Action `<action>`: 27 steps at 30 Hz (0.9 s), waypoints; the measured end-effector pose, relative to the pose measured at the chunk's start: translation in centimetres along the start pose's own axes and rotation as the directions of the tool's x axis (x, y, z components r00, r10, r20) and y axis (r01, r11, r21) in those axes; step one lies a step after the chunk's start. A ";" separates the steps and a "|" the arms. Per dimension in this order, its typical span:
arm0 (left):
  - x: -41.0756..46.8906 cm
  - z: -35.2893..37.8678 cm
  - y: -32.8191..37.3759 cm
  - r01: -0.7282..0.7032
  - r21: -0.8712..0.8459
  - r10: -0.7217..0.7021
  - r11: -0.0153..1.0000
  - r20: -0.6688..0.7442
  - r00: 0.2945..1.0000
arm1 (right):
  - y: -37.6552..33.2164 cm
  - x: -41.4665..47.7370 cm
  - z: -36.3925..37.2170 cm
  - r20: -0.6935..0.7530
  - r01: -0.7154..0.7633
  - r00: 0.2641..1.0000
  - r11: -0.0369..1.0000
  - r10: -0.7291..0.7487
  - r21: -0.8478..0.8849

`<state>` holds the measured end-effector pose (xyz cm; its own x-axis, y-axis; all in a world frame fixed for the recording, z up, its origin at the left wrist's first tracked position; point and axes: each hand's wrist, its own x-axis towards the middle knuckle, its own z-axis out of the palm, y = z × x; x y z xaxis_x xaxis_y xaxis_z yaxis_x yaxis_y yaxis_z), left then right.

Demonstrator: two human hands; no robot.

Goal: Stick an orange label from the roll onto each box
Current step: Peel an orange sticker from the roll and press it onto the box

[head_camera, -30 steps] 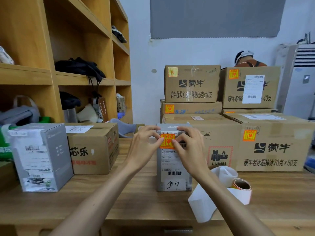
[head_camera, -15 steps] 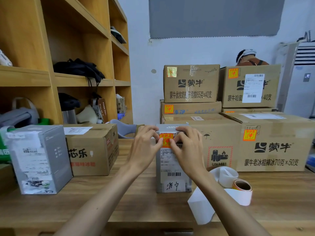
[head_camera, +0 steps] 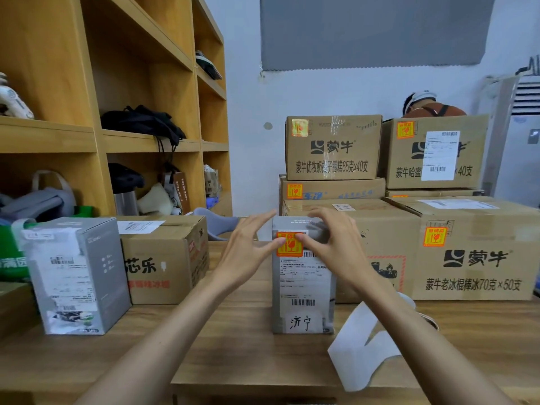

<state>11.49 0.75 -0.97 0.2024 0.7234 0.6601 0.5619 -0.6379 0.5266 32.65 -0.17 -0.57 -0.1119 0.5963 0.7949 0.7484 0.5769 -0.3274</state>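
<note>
A tall grey box [head_camera: 304, 287] stands upright in the middle of the wooden table [head_camera: 233, 352]. An orange label [head_camera: 290, 247] sits on its front face near the top. My left hand [head_camera: 248, 252] has its thumb tip on the label's upper left corner, fingers stretched out above. My right hand [head_camera: 336, 244] touches the label's upper right corner with its thumb, and its fingers lie over the box's top edge. The label roll [head_camera: 427, 320] lies to the right, mostly hidden behind my right forearm, with its white backing strip [head_camera: 362, 346] trailing toward me.
Another grey box [head_camera: 76, 276] and a brown carton [head_camera: 166, 258] stand at the left. Large labelled cartons [head_camera: 479, 258] are stacked at the right and back. A wooden shelf unit [head_camera: 87, 112] fills the left side. A person [head_camera: 423, 103] is behind the stack.
My fingers were bunched over the label; now both hands have spread slightly apart with fingers straighter, and the whole label shows on the box.
</note>
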 end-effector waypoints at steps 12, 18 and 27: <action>2.0 0.5 -1.4 0.091 -0.186 -0.090 0.978 0.014 0.996 | 1.5 0.6 1.4 0.015 -0.065 0.998 0.973 0.063 0.222; 1.6 0.4 -2.2 0.064 -0.202 -0.048 0.977 0.085 0.995 | 2.3 0.2 1.1 0.042 -0.025 0.999 0.980 0.017 0.198; 0.7 0.6 -2.4 0.017 -0.167 -0.002 0.986 0.087 0.996 | 2.5 0.1 0.9 0.084 0.062 0.994 0.996 -0.067 0.065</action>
<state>10.75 2.95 -2.08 0.2701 0.7449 0.6101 0.4230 -0.6610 0.6198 33.89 1.85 -1.80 -0.2161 0.6008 0.7696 0.6957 0.6479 -0.3104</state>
